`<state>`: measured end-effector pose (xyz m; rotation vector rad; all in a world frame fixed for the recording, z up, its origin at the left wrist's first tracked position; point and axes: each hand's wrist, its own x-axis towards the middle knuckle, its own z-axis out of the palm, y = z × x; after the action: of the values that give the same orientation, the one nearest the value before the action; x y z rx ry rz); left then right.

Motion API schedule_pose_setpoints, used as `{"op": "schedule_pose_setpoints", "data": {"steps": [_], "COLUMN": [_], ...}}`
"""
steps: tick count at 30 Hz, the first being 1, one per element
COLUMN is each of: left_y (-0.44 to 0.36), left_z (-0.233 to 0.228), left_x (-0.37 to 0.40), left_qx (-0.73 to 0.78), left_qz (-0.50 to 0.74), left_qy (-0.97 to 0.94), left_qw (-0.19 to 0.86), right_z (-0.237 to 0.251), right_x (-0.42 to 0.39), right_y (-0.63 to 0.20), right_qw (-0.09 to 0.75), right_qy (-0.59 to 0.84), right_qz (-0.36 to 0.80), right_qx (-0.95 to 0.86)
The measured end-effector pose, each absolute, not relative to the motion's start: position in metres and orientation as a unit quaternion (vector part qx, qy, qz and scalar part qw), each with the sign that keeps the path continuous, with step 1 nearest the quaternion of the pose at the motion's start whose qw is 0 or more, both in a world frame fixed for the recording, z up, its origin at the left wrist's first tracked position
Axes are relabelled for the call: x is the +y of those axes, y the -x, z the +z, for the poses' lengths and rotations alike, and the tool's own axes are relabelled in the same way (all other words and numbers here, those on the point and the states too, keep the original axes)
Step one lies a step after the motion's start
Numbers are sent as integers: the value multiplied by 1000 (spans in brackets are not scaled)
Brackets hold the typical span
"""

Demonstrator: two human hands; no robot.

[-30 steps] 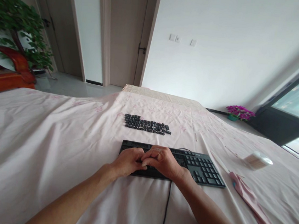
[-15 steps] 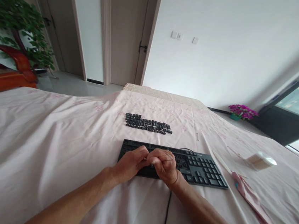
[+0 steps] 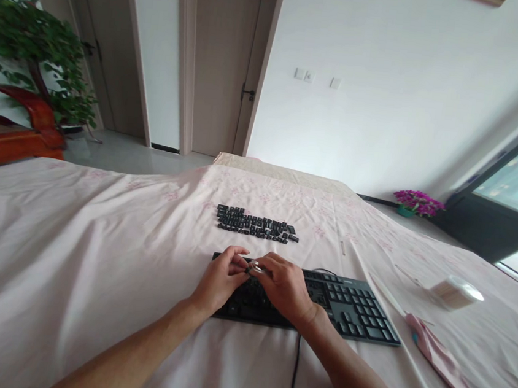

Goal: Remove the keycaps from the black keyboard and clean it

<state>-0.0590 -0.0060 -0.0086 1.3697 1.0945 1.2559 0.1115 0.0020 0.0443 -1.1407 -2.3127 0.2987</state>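
A black keyboard (image 3: pixel 353 309) lies in front of me; many keycaps are off its left part, while the right-hand keys are in place. My left hand (image 3: pixel 218 279), above the keyboard's left part, pinches a small black piece that looks like a keycap (image 3: pixel 248 270). My right hand (image 3: pixel 287 286) is closed on a small shiny, pale, wire-like tool (image 3: pixel 257 268), whose end meets the keycap. Its full shape is hidden by the fingers. Beyond the keyboard, loose black keycaps (image 3: pixel 256 224) lie in rows on the cloth.
A pink flowered cloth (image 3: pixel 141 256) covers the table. To the right are a clear tub of cotton swabs (image 3: pixel 456 293), a pink folded cloth (image 3: pixel 448 368) and a loose swab (image 3: pixel 343 247). The keyboard's cable (image 3: pixel 295 370) runs toward me.
My hands have risen slightly off the keys and turned, so the small black piece and the shiny tool now show between my fingers. The whole view has tilted up a little.
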Motion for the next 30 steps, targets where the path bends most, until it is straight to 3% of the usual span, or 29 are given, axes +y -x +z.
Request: {"op": "schedule_pose_setpoints", "data": {"steps": [7,12,15,22,30], "left_y": [63,83,97,106,104], "left_z": [2,3,-8,-18,-11], "left_x": [-5,9,20,29,29], "left_qx": [427,493,547,575,578], "left_qz": [529,511,462,413,401], "left_qy": [-548,-645,-667,-664,-669], "left_qw": [488,282,207,242,240], "right_z": [44,63,68,50,31], "right_x": [22,87,133,205,230], "right_y": [-106,-102,-93,-68,-53], "right_qw": [237,270,226,166,117], "right_qy": [475,519,582,630,638], "right_qz": [149,159,115,92,84], "right_qx": [-834,-795,-773,-753,-756]}}
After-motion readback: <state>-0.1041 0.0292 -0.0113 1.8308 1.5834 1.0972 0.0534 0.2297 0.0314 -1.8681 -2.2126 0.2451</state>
